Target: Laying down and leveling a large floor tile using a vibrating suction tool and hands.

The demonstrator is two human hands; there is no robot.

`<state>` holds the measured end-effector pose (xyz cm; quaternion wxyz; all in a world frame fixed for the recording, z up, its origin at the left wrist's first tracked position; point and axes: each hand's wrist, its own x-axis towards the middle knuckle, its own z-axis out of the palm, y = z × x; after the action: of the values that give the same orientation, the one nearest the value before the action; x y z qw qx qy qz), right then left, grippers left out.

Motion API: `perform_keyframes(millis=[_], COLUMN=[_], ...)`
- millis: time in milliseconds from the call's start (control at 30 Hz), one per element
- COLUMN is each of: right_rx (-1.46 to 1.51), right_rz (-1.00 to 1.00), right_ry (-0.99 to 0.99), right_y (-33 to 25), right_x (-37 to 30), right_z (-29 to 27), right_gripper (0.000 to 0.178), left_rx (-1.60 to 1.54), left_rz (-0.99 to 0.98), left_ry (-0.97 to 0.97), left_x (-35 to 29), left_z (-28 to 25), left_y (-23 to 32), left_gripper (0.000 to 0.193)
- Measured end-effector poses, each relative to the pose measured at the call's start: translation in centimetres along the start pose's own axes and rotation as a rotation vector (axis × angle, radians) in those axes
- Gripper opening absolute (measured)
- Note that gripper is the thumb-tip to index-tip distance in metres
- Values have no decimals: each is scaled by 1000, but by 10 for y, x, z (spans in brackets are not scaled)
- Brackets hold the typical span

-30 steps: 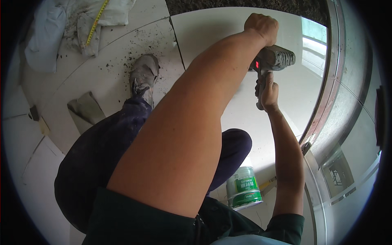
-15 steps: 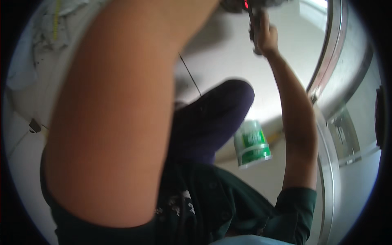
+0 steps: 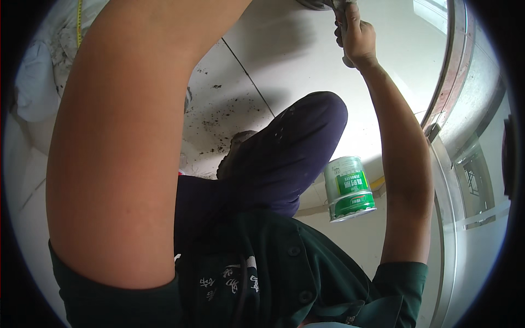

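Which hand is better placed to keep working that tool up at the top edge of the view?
The right hand: it grips the handle of the grey tool at the top edge. The left hand is out of frame; only its forearm shows, so its placement can't be judged.

Right hand [image 3: 358,35] raised at top edge, fingers [image 3: 343,34] wrapped round grey tool handle [image 3: 334,4], mostly cut off. Green-and-white tin [image 3: 349,188] on tiled floor [image 3: 306,60], beside bent knee [image 3: 322,109]. Left hand out of frame.
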<state>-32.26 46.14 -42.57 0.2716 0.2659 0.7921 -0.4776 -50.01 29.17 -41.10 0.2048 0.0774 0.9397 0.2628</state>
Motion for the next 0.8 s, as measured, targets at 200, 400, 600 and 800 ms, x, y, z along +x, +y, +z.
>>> perform_keyframes(millis=[200, 400, 600, 800], right_rx=[-107, -34, -70, -4], right_rz=[-70, -43, -111, -45], right_ry=[-10, -2, -5, 32], right_y=[-2, -5, -1, -10], right_x=[0, -3, -1, -12], right_z=[-4, 1, 5, 2], right_gripper=[75, 75, 71, 74], left_rx=[-24, 15, -31, -131], left_rz=[-17, 44, 59, 43], left_ry=[-156, -43, -60, -258], left_x=[-3, -5, -7, 2], left_z=[-15, -12, -9, -16], left_y=[7, 3, -3, 1], left_gripper=[26, 27, 35, 52])
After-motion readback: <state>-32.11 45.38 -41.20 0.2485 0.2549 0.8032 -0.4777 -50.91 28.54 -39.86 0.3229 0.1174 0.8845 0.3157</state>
